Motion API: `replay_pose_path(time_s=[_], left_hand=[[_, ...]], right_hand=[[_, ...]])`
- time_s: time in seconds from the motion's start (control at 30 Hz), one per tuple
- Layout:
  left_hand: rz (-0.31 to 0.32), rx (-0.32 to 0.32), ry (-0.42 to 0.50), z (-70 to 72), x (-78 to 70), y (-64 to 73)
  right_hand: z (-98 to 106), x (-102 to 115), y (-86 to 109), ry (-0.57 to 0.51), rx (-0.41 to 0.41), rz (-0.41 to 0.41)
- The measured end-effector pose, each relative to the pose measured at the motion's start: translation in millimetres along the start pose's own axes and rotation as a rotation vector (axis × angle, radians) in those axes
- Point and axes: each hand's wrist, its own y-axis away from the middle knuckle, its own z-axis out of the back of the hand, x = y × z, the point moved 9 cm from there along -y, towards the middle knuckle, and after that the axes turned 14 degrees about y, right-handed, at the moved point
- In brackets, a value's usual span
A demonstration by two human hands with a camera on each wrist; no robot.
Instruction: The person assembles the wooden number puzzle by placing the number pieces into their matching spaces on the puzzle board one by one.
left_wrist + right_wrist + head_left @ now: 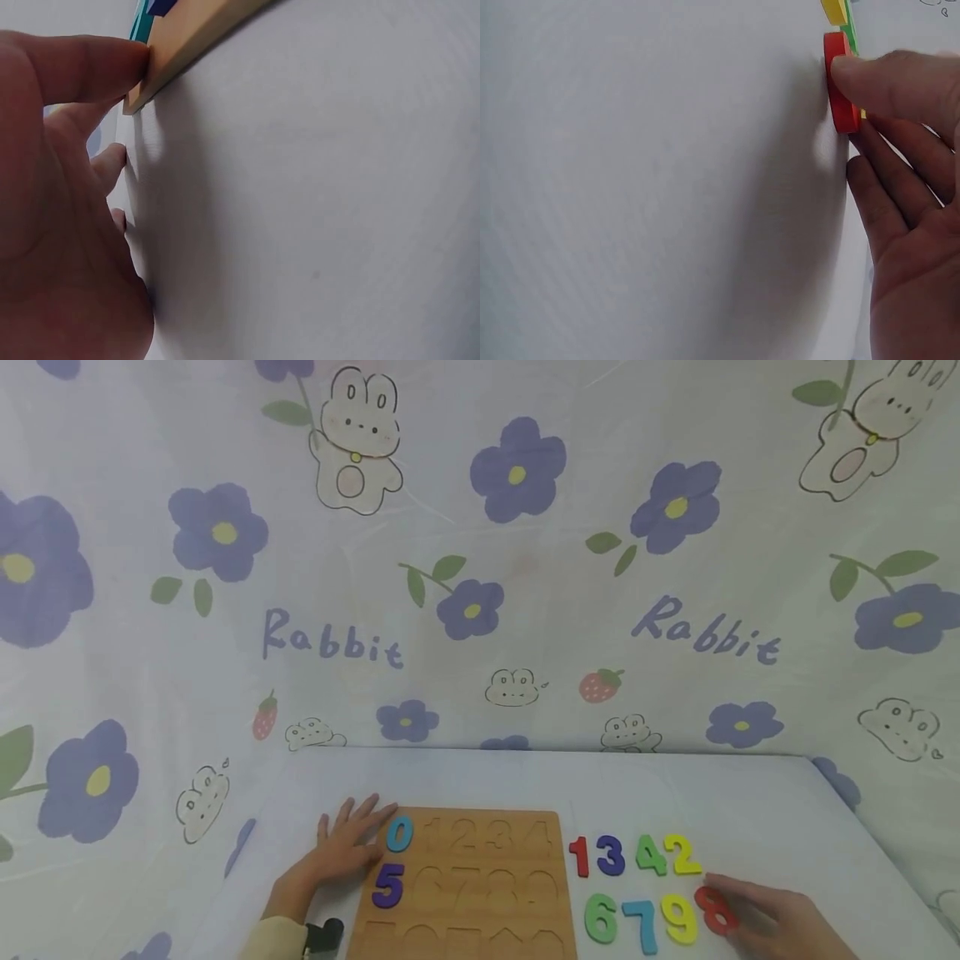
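A wooden number puzzle board (pixel 465 893) lies on the white table. A blue 0 (pixel 400 834) and a purple 5 (pixel 387 887) sit in its left column. My left hand (pixel 351 846) rests at the board's upper left corner, fingers spread and thumb (pixel 112 67) against its side edge. On the right, my right hand (pixel 780 917) pinches a red 8 (pixel 716 911), index finger along its top and thumb (pixel 862 79) on its side. The 8 is close over the table, beside a yellow 9 (pixel 679 918).
Right of the board lie a red 1 (pixel 580 857), a purple 3 (pixel 611 856), a green 4 (pixel 651 856) and a yellow 2 (pixel 682 855). Below them are a green 6 (pixel 600 918) and a blue 7 (pixel 641 927). A rabbit-print curtain (pixel 450 527) hangs behind the table.
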Motion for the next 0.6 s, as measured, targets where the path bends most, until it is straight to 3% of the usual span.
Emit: replay_pose_path(time_s=[0.17, 0.37, 0.6], left_hand=[[0.034, 0.022, 0.018, 1.2, -2.5, 1.7], [0.071, 0.031, -0.011, -2.3, 3.8, -2.4], [0.020, -0.003, 0.030, -0.3, -0.9, 2.6]], right_hand=[[-3, -5, -2.8, 0.001, 0.001, -0.031], [6, -6, 0.6, 0.104, -0.046, -0.020], [31, 44, 24.7, 0.159, -0.230, 0.059]])
